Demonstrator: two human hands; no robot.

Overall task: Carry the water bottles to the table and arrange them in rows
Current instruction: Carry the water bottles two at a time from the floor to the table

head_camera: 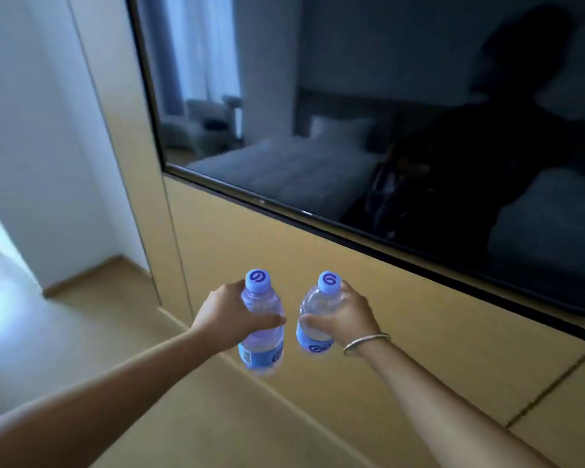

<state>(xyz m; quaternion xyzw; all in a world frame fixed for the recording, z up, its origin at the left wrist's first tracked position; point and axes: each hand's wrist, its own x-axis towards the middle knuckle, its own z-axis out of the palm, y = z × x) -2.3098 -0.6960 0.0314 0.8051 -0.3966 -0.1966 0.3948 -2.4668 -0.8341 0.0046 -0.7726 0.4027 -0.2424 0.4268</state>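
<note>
The left hand (228, 317) grips a clear plastic water bottle with a pale blue cap and blue label (262, 324), fingers wrapped round its middle and thumb lying across the front. The right hand (347, 314) holds a second clear plastic water bottle of the same kind (316, 314), fingers curled round its body just below the cap. Both bottles are upright, tilted slightly, side by side and close together but apart, held out in mid-air in front of the person; the 2 thumbs nearly meet between them. A thin silver metal bangle (365, 342) circles the right wrist.

Behind the bottles runs a tan wooden wall panel (368, 298). Above it, far and to the right, hangs a large black-framed dark screen (318, 96) that reflects a bed with white linen and the person's dark outline. To the left stands a white wall (31, 130), with a light wooden floor (98, 315) below it.
</note>
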